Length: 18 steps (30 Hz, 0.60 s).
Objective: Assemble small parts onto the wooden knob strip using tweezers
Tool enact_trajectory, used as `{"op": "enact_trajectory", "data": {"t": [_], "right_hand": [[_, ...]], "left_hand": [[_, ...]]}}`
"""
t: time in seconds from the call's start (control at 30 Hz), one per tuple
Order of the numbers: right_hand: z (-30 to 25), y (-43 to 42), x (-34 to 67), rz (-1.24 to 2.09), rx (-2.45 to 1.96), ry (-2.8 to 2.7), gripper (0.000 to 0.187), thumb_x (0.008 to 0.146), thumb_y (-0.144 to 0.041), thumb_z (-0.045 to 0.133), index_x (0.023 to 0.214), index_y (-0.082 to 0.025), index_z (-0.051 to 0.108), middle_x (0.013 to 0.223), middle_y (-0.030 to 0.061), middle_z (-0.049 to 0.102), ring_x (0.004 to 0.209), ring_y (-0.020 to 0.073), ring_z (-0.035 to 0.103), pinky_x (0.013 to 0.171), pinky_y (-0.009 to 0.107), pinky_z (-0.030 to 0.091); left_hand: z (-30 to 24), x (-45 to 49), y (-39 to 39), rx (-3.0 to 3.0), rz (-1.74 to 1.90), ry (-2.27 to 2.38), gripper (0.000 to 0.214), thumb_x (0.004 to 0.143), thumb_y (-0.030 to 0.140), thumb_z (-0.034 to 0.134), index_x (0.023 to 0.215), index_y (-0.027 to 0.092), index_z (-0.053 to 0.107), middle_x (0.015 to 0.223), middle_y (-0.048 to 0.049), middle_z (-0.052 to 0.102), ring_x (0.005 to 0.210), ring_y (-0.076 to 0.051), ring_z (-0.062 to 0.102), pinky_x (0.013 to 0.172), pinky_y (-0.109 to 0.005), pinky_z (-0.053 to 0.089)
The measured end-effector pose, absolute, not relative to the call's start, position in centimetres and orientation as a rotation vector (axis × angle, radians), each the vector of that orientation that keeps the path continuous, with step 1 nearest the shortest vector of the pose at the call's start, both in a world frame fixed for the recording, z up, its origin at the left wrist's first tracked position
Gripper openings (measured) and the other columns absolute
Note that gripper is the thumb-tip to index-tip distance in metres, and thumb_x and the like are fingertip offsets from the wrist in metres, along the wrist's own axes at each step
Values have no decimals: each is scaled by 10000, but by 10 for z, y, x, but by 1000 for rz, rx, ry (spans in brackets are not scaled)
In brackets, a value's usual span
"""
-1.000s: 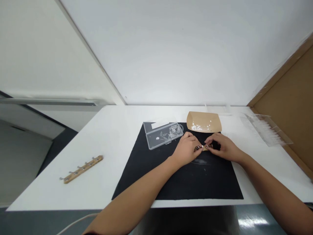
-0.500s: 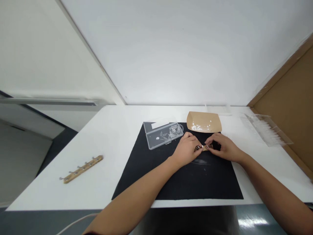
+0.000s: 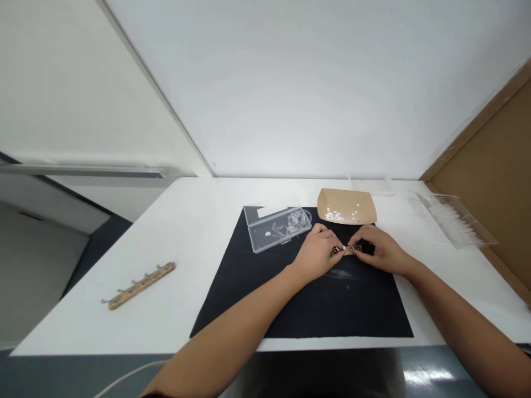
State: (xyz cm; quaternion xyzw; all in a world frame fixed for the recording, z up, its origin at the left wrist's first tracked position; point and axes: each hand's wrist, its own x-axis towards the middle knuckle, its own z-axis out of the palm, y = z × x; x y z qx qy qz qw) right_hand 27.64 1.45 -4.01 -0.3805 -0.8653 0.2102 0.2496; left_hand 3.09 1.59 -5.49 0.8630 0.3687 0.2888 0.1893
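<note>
A small wooden strip with metal pegs (image 3: 348, 251) lies on the black mat (image 3: 265, 301), largely covered by my fingers. My left hand (image 3: 317, 251) is closed at the strip's left part, thumb and fingertips pressed together on it. A tiny white piece (image 3: 344, 248) shows by those fingertips. From the right, my right hand (image 3: 377, 249) has thumb and index finger pinched over the strip; what sits between them is too small to name. Just left of my hands is an open clear plastic case (image 3: 265, 240) holding several clear nail tips (image 3: 296, 221).
Behind my hands lies a kraft paper card (image 3: 352, 204) with small white bits on it. A second wooden strip with metal pegs (image 3: 141, 286) rests on the white table (image 3: 199, 237) at left. Clear plastic trays (image 3: 452, 218) stand at right, beside a brown board (image 3: 493, 166).
Almost nothing differs. Both hands stay at the strip, with only a slight shift of the fingertips and of the whole view.
</note>
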Motion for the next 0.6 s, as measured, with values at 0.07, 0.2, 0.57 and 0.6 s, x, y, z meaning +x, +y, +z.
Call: {"op": "enact_trajectory", "data": {"t": [0.07, 0.2, 0.57, 0.6], "right_hand": [[-40, 14, 276, 570, -1043, -2350, 126, 947, -242, 674, 1060, -291, 703, 1024, 44, 753, 981, 247, 676, 871, 434, 569], [-40, 14, 277, 589, -1041, -2345, 156, 941, -217, 672, 1076, -291, 698, 1029, 39, 744, 994, 241, 671, 872, 413, 564], [-42, 14, 278, 589, -1013, -2349, 230, 922, -208, 705, 1138, -282, 690, 1036, 47, 739, 1000, 237, 666, 863, 400, 569], [-42, 14, 278, 588, -1016, -2344, 209, 930, -214, 699, 1128, -283, 692, 1033, 47, 738, 996, 236, 666, 862, 400, 568]], "left_hand": [[-55, 31, 16, 2423, 810, 1041, 120, 952, 301, 744, 932, 196, 796, 945, -64, 758, 1013, -257, 565, 945, -396, 462], [-56, 31, 16, 2430, 810, 1039, 116, 940, 298, 763, 953, 189, 800, 952, -63, 760, 1008, -256, 558, 937, -392, 461], [-60, 32, 17, 2435, 863, 1021, 104, 936, 292, 773, 934, 191, 800, 940, -58, 759, 979, -251, 551, 917, -391, 457], [-61, 32, 17, 2437, 869, 1020, 100, 932, 290, 778, 930, 192, 799, 938, -56, 757, 977, -251, 550, 915, -391, 457]]}}
